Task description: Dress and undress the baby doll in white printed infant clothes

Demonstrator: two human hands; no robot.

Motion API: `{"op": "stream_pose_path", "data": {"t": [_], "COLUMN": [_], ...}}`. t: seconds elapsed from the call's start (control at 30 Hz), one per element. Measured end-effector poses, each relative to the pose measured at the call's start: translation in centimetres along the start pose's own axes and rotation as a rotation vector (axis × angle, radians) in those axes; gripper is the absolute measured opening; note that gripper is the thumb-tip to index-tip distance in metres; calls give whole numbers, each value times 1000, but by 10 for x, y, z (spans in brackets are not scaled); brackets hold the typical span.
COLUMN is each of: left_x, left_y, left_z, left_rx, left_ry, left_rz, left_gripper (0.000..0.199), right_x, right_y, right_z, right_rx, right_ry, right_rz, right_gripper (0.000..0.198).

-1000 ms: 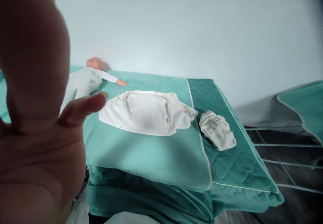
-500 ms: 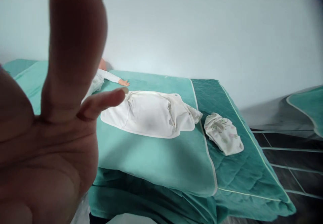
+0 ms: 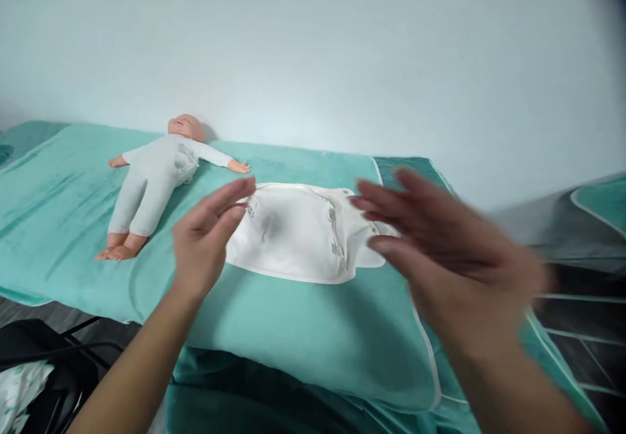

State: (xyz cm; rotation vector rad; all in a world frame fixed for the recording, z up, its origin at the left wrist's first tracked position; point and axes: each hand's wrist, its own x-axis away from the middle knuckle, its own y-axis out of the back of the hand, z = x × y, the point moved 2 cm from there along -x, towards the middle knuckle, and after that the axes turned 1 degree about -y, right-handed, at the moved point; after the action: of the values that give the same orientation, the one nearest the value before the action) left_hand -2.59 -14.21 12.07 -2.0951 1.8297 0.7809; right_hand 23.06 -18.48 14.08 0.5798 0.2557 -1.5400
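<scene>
A white baby garment (image 3: 293, 238) with light trim and small snaps lies spread flat on the green cover. My left hand (image 3: 201, 245) hovers by its left end, fingers stretched and thumb apart, holding nothing. Over its right end is my right hand (image 3: 464, 271), somewhat blurred, with fingers extended and thumb apart, also holding nothing. I cannot tell whether either hand touches the cloth. To the left, a baby doll (image 3: 156, 173) in a white body lies on its back, arms spread.
The bed's light green cover (image 3: 303, 330) has a white edge, with a darker quilted layer (image 3: 403, 168) at the right. A white wall (image 3: 342, 69) stands behind. A black chair (image 3: 63, 362) with a patterned cloth (image 3: 22, 388) is at lower left.
My left hand, close to the camera before, has moved down to the garment's left end, uncovering the doll. My right hand has come into view and hides the crumpled patterned cloth on the right.
</scene>
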Motion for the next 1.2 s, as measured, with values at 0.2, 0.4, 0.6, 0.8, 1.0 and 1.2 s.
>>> {"op": "stream_pose_path", "data": {"t": [0.2, 0.4, 0.6, 0.8, 1.0, 1.2], "left_x": [-6, -26, -33, -28, -14, -5], "left_y": [-33, -53, -50, -12, 34, 27], "left_z": [134, 168, 175, 174, 180, 163], "left_rx": [-535, -848, -812, -772, -967, -956], "left_ry": [-31, -47, -50, -48, 202, 117], "left_rz": [221, 371, 363, 33, -76, -107], "left_gripper": [29, 37, 36, 34, 23, 15], "right_x": [-26, -34, -28, -27, -24, -34], "right_y": [-47, -69, -68, -69, -77, -101], "right_z": [-124, -190, -198, -195, -191, -181], "right_rx": [124, 726, 890, 904, 925, 830], "right_ry": [-160, -195, -149, -173, -137, -129], "right_rz": [51, 295, 398, 418, 440, 567], "right_gripper": [62, 59, 53, 55, 54, 53]}}
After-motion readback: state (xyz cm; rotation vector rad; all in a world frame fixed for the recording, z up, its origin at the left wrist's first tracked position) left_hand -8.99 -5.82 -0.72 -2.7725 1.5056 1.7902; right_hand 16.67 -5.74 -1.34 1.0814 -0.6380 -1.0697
